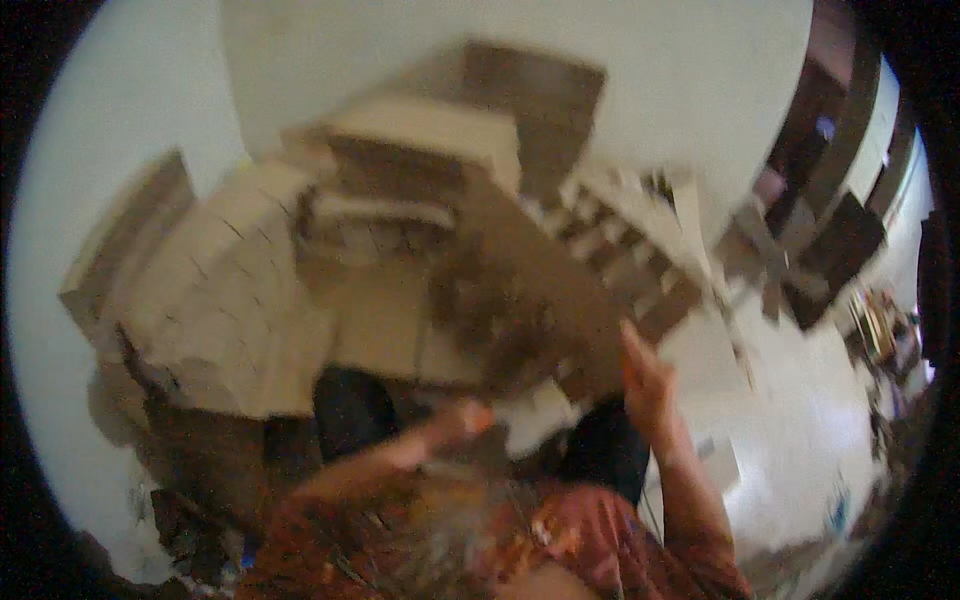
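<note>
The whole view is smeared by motion. My left hand (455, 425) is held low in front of my body, above my lap; its fingers are too blurred to make out, and I see nothing clearly in it. My right hand (652, 388) is raised beside the lower right corner of a large brown cardboard panel (540, 290), with a finger stretched upward. Whether it touches the panel I cannot tell. Behind the panel is an open cardboard box (375, 290) with a dark inside edge.
Stacked pale cardboard sheets (220, 290) stand at the left. To the right of the panel is a rack-like row of cardboard compartments (620, 250). A taller brown box (535, 100) is against the pale wall. Cluttered items (880, 330) lie at the far right on light floor.
</note>
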Available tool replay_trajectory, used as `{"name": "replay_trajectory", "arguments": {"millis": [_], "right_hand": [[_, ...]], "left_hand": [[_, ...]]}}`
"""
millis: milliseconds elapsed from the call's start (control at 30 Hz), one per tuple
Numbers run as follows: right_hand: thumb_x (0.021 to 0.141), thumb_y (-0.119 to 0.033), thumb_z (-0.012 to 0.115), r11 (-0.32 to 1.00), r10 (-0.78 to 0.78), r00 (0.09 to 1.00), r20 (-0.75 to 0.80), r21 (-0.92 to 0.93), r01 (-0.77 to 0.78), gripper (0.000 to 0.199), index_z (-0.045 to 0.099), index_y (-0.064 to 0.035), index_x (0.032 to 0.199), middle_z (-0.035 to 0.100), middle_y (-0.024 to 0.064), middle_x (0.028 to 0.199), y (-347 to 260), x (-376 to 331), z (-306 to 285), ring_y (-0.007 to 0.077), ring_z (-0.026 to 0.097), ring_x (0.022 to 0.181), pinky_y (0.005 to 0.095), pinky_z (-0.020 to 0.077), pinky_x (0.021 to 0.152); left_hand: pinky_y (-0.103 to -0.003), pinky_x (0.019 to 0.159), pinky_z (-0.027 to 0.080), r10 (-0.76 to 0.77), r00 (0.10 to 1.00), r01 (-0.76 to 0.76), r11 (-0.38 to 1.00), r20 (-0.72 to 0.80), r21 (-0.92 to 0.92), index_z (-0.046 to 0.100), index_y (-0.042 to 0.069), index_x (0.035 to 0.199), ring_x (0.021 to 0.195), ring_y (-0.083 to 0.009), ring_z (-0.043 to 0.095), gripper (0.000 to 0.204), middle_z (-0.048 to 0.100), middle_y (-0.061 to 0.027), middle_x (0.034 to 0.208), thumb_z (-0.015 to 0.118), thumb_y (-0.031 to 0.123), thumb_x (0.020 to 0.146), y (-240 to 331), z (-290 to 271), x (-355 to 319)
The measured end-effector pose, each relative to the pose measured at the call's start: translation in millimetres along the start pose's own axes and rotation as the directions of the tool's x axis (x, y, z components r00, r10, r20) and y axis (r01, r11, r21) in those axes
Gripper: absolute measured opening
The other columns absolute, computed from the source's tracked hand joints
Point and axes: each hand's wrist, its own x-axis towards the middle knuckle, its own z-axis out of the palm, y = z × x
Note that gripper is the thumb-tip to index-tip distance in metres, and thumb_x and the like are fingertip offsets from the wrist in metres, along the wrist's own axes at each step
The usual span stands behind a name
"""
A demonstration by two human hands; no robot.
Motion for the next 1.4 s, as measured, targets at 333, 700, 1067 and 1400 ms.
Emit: {"name": "replay_trajectory", "arguments": {"millis": [333,700,1067,1400], "right_hand": [[0.082,0.005,0.048,0.999,0.049,0.985,0.165,-0.007,-0.049,0.038,0.053,-0.0014,0.119,0.059,0.0253,0.101,-7,10,3,0.037,0.06,0.092,0.0351,0.0479,0.075],[0.081,-0.006,0.059,1.0,-0.013,0.998,-0.055,-0.007,0.012,0.045,0.046,-0.0032,0.125,0.057,0.021,0.088,25,-11,25,0.0388,0.057,0.079,0.0403,0.0463,0.067],[0.083,-0.03,0.063,0.856,0.517,0.809,-0.281,0.195,-0.479,0.05,0.049,0.0027,0.118,0.054,0.0252,0.115,114,23,24,0.0361,0.053,0.104,0.0412,0.0435,0.086],[0.073,-0.019,0.062,0.634,0.493,0.791,0.362,0.473,-0.611,0.065,0.037,0.0019,0.13,0.057,0.0192,0.111,41,-10,13,0.026,0.054,0.102,0.033,0.0438,0.086]], "left_hand": [[-0.043,0.074,0.046,-0.333,0.937,0.333,0.943,-0.11,-0.017,0.063,0.007,0.092,0.083,-0.0358,0.057,0.025,0.062,-0.0173,0.09,0.053,0.027,0.081,7,-7,-6],[-0.035,0.068,0.048,-0.435,0.875,0.311,0.841,-0.211,-0.443,0.064,0.002,0.102,0.078,-0.0269,0.063,0.027,0.064,-0.0197,0.087,0.056,0.022,0.086,49,-66,-22],[-0.027,0.09,0.038,-0.225,0.602,-0.142,0.914,-0.766,-0.381,0.043,-0.003,0.128,0.101,-0.0166,0.049,0.044,0.056,-0.0073,0.106,0.046,0.027,0.095,38,-142,22],[-0.034,0.107,0.022,0.21,0.951,-0.305,0.756,-0.227,-0.58,0.033,0.002,0.136,0.132,-0.0244,0.027,0.055,0.031,-0.0158,0.142,0.053,0.023,0.09,209,-76,64]]}}
